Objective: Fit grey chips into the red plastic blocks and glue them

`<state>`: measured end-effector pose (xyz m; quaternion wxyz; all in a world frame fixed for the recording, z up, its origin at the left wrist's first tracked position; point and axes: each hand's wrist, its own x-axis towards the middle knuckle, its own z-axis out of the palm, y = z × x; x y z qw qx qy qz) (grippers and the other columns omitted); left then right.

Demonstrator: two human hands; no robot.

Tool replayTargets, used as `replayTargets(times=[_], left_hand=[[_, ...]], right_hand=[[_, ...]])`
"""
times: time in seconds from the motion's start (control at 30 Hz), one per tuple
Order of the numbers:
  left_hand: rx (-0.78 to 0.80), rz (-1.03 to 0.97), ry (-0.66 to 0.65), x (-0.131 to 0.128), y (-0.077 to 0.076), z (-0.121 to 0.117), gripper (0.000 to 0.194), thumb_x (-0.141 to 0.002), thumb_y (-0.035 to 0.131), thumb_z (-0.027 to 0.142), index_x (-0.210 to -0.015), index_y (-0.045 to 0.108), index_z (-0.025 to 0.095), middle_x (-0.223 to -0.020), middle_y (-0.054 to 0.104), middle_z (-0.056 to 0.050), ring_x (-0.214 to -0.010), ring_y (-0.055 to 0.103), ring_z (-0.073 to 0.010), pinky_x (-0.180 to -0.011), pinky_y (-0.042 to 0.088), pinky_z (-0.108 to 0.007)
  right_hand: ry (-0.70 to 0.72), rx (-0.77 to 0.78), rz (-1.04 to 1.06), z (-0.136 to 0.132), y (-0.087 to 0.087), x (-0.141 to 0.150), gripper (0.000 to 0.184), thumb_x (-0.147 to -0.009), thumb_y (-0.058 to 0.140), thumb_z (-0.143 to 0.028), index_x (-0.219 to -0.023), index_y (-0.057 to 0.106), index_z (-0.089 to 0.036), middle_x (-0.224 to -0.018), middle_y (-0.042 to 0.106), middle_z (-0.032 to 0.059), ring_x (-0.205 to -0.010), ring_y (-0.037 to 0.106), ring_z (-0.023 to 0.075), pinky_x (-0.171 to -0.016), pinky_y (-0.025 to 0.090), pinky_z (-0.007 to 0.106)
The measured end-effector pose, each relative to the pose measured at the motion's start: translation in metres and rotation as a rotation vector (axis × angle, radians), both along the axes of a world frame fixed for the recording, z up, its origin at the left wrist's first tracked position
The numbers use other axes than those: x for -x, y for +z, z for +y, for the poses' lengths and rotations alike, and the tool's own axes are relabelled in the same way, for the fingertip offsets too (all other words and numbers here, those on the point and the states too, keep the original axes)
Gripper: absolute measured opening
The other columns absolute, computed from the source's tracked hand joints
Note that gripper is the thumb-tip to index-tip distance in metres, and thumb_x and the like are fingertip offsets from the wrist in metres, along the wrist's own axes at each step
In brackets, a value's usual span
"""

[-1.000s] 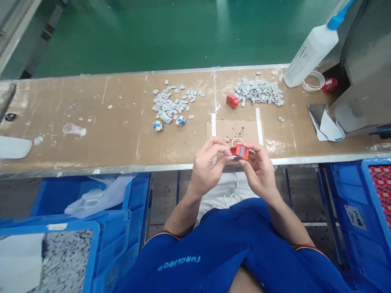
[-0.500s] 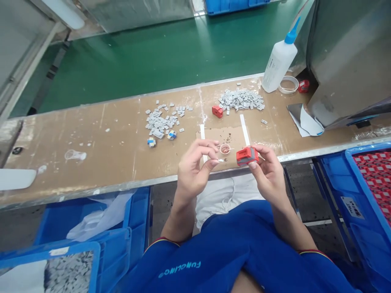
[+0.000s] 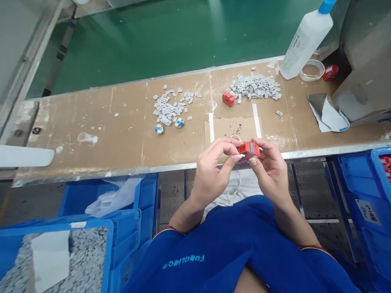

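My right hand grips a small red and grey plastic block between thumb and fingers, just over the table's front edge. My left hand is closed in a pinch at the block's left side. A tiny white piece shows at its fingertips, touching or very close to the block; its exact kind is too small to tell. Behind the fingers, a small round cup is mostly hidden. Dark specks dot the cardboard around it, between two white tape strips.
Two piles of small grey tiles, a left pile and a right pile, lie behind my hands. Beside them are a red block and two taped cubes. A white bottle and tape roll stand back right. Blue crates flank me.
My left hand has moved right from beside the cup, bringing the tiny white piece to the red block. My right hand has tilted the block. The camera view has shifted.
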<state>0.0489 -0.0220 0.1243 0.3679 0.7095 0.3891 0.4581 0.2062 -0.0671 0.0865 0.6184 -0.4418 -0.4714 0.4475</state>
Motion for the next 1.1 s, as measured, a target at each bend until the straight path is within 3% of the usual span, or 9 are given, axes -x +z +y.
replayTargets(times=[0.2, 0.6, 0.9, 1.1], left_hand=[[-0.058, 0.072, 0.054, 0.003, 0.0, -0.003, 0.007, -0.101, 0.067, 0.022, -0.093, 0.066, 0.021, -0.113, 0.079, -0.008, -0.107, 0.076, -0.0206, -0.095, 0.063, -0.038], [-0.142, 0.158, 0.133, -0.002, 0.001, -0.008, 0.008, -0.099, 0.069, 0.017, -0.093, 0.067, 0.022, -0.11, 0.079, -0.005, -0.105, 0.076, -0.0198, -0.094, 0.063, -0.037], [-0.09, 0.045, 0.06, 0.009, -0.017, 0.003, 0.011, -0.096, 0.075, 0.023, -0.087, 0.069, 0.021, -0.099, 0.074, -0.004, -0.095, 0.073, -0.0182, -0.082, 0.062, -0.034], [0.099, -0.07, -0.094, 0.017, -0.024, 0.02, 0.018, -0.088, 0.085, 0.032, -0.091, 0.07, 0.022, -0.098, 0.076, -0.004, -0.097, 0.075, -0.0193, -0.089, 0.063, -0.035]], right_hand=[[-0.027, -0.003, -0.106, 0.0, 0.003, 0.003, 0.036, -0.101, 0.071, -0.032, -0.135, 0.061, -0.028, -0.139, 0.069, 0.0093, -0.127, 0.071, 0.0231, -0.107, 0.064, 0.041], [-0.029, -0.105, -0.228, 0.001, 0.003, -0.001, 0.041, -0.103, 0.065, -0.021, -0.142, 0.061, -0.035, -0.14, 0.066, 0.0066, -0.136, 0.064, 0.0249, -0.112, 0.06, 0.046], [0.01, -0.154, -0.356, 0.009, 0.006, -0.007, 0.036, -0.103, 0.064, -0.025, -0.138, 0.064, -0.032, -0.135, 0.07, 0.0089, -0.132, 0.067, 0.0276, -0.111, 0.061, 0.051], [0.139, -0.115, -0.372, 0.015, 0.003, -0.02, 0.04, -0.103, 0.065, -0.026, -0.143, 0.064, -0.033, -0.137, 0.07, 0.0081, -0.13, 0.068, 0.0262, -0.11, 0.061, 0.047]])
